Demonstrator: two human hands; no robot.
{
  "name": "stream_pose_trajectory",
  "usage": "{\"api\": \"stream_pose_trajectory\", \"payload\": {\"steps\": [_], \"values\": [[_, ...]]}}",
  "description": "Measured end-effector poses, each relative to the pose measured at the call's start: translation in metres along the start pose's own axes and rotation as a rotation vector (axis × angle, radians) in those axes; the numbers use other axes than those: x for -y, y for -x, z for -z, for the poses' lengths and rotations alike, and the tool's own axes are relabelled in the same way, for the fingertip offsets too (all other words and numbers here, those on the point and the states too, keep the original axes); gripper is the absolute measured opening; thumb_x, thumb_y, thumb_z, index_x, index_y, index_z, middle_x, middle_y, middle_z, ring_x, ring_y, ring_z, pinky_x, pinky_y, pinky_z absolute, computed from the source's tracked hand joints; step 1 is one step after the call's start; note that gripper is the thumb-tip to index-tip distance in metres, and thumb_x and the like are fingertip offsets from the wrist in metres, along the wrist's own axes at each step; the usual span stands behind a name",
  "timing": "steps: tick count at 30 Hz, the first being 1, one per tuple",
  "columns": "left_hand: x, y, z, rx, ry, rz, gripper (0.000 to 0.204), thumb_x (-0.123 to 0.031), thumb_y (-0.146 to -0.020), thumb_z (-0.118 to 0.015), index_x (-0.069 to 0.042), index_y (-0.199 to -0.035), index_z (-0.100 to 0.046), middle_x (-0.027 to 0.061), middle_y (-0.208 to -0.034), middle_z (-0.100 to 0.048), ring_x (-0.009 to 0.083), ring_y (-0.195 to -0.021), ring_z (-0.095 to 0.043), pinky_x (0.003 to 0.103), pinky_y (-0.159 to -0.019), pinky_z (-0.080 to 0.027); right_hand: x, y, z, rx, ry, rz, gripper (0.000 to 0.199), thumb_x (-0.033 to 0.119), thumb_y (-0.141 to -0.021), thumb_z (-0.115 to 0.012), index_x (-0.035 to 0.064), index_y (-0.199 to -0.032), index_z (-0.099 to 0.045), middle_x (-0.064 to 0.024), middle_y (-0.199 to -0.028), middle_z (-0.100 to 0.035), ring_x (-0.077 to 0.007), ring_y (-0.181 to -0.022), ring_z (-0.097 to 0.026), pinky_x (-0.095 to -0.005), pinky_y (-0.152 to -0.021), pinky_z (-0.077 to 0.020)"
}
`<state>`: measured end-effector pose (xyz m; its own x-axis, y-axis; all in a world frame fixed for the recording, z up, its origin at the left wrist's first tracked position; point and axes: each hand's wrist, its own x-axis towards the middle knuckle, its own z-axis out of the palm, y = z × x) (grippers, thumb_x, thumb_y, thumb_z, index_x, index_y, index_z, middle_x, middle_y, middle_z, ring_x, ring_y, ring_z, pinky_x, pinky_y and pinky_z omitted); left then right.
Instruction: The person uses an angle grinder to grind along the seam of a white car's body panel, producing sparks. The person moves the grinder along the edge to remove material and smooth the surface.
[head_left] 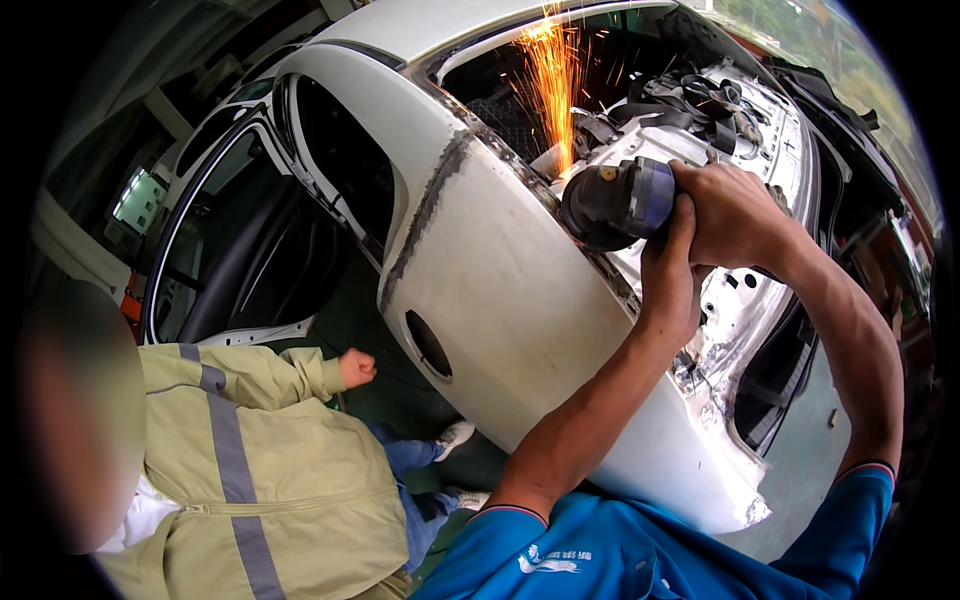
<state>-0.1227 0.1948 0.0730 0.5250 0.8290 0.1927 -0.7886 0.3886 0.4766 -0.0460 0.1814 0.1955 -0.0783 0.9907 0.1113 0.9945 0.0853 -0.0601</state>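
Both of my hands are closed around a dark angle grinder (645, 195) with a blue section on its body. My right hand (735, 210) wraps over its rear end. Just below, my left hand (675, 265) grips it with the thumb pointing up; part of its fingers is hidden. The grinder's head rests at the inner edge of the white car's rear quarter panel (510, 300). A stream of orange sparks (555, 95) shoots up and away from the contact point, over the opening in the body. The disc itself is hidden.
A person in a light green jacket (310, 470) stands at the left beside the car, one hand in a fist. Behind them a car door (255, 235) hangs open. Black seat belts (700, 105) lie on the bare white metal deck (740, 150). The lower panel edge is jagged.
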Motion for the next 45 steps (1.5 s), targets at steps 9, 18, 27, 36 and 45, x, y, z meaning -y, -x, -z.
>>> {"api": "stream_pose_trajectory", "payload": {"steps": [9, 18, 27, 36, 45], "values": [[-0.002, 0.001, -0.001, -0.021, -0.041, 0.014, 0.069, -0.053, -0.101, -0.056, -0.002, -0.146, -0.043, 0.0103, -0.135, -0.057, 0.0185, -0.122, -0.059, 0.037, -0.099, -0.05, -0.004, -0.002, -0.004, -0.016, 0.012, 0.0, 0.042, 0.024, -0.063, -0.079, 0.0053, -0.097, -0.063, -0.0179, -0.084, -0.069, -0.0409, -0.087, -0.068, -0.0485, -0.073, -0.0515], [-0.001, -0.002, -0.001, -0.018, -0.034, 0.039, 0.067, -0.052, -0.102, -0.056, -0.003, -0.146, -0.043, 0.009, -0.134, -0.058, 0.0161, -0.12, -0.06, 0.035, -0.098, -0.05, -0.003, 0.0, -0.001, -0.002, 0.03, -0.027, 0.044, 0.023, -0.065, -0.078, 0.0049, -0.102, -0.061, -0.0179, -0.082, -0.069, -0.0405, -0.085, -0.068, -0.0481, -0.071, -0.0513], [0.006, 0.003, -0.001, 0.031, -0.015, -0.004, 0.065, -0.05, -0.103, -0.056, -0.003, -0.147, -0.042, 0.0083, -0.135, -0.057, 0.0152, -0.121, -0.059, 0.034, -0.099, -0.049, 0.002, 0.013, 0.005, -0.02, 0.041, -0.006, 0.037, 0.018, -0.071, -0.071, 0.0033, -0.103, -0.058, -0.0192, -0.08, -0.068, -0.042, -0.083, -0.067, -0.0488, -0.069, -0.0508], [0.005, 0.006, -0.011, 0.05, -0.051, 0.034, 0.068, -0.053, -0.104, -0.05, -0.003, -0.15, -0.038, 0.01, -0.141, -0.053, 0.0173, -0.127, -0.056, 0.036, -0.105, -0.047, -0.007, 0.014, 0.004, -0.003, 0.034, -0.029, 0.034, 0.017, -0.072, -0.07, 0.0032, -0.101, -0.06, -0.0185, -0.08, -0.069, -0.0403, -0.084, -0.068, -0.0488, -0.069, -0.0514], [-0.006, 0.004, -0.004, 0.012, -0.044, -0.007, 0.065, -0.052, -0.104, -0.05, -0.002, -0.146, -0.044, 0.0097, -0.139, -0.056, 0.0173, -0.128, -0.056, 0.036, -0.104, -0.048, 0.001, 0.0, 0.001, 0.004, 0.017, -0.012, 0.033, 0.018, -0.071, -0.07, 0.0044, -0.099, -0.059, -0.0191, -0.079, -0.068, -0.0429, -0.083, -0.066, -0.0506, -0.07, -0.0501]]}}
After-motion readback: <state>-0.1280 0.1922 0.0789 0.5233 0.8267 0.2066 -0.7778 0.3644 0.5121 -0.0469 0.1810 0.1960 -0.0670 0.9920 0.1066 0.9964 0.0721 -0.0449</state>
